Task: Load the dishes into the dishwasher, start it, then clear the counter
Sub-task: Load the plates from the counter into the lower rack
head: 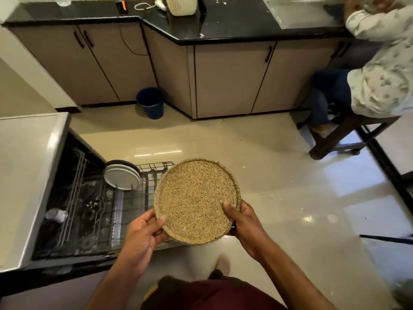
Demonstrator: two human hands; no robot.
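Both hands grip one speckled plate [196,201] at centre frame, left hand [143,234] curled round its lower-left rim, right hand [244,222] pinching its lower-right edge, above the dishwasher's [55,198] pulled-out rack [134,198] at lower left, where grey plates [121,176] stand upright.

Soft, even daylight fills the room, brightest at the right, where the glossy cream floor tiles [324,198] carry broad white glare patches. The black polished stone counter [201,30] reflects dimly. Wide-angle distortion bends straight edges near the borders, and the corners blur.
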